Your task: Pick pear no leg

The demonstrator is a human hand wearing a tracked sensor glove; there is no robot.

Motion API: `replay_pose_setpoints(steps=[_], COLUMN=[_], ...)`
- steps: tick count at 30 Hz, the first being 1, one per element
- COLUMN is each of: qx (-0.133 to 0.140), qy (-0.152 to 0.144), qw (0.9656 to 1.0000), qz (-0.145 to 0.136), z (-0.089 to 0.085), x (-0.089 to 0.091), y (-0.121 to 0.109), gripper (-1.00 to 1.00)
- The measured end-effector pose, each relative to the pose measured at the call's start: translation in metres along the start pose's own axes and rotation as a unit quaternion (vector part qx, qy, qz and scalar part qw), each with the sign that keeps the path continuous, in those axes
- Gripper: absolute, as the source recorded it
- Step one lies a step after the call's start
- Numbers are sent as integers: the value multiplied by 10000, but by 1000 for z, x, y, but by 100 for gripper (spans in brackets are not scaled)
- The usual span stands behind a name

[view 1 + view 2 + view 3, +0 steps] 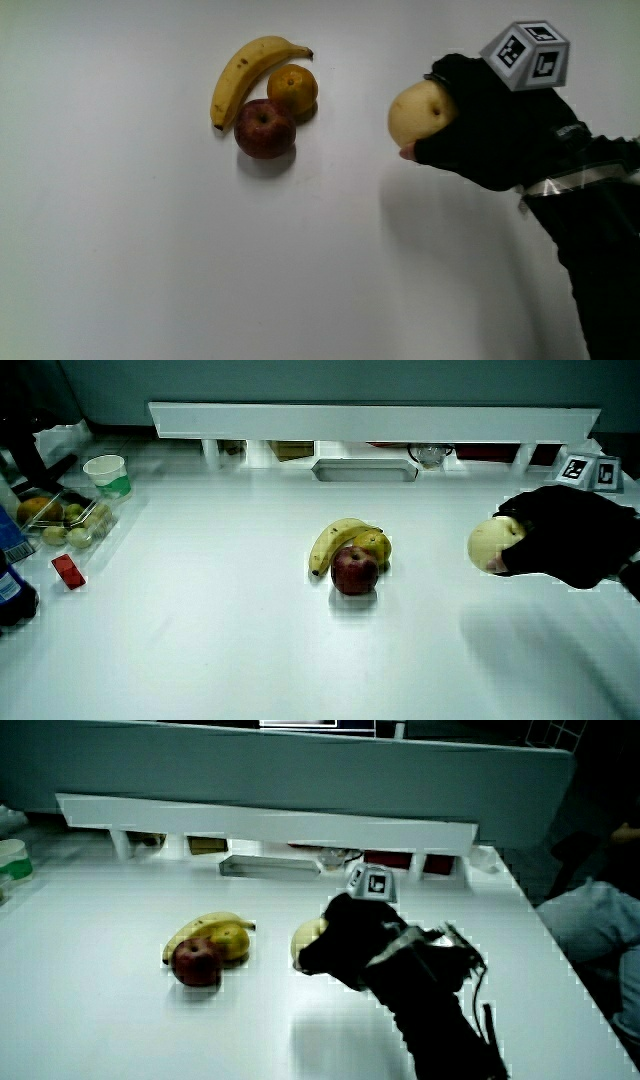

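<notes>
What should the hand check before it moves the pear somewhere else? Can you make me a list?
1. Hand wrapped around the pear: ok.
2. Pear lifted off the table: ok, judging by the shadow under it.
3. Pear apart from the apple, orange and banana: ok, there is bare table between.
4. Other fruit lying undisturbed in a cluster: ok.
5. Grip firm enough not to slip: cannot tell.
</notes>
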Motion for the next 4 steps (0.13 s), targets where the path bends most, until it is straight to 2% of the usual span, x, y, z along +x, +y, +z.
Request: replay_pose_setpoints(steps=[1,2,4], qx=[14,-19,-28], qy=[38,-98,95], qw=[9999,9999,9994], qz=[126,-18,319], z=[0,-2,-1], x=[-4,-6,-17], y=[2,6,9], gripper=[100,100,100])
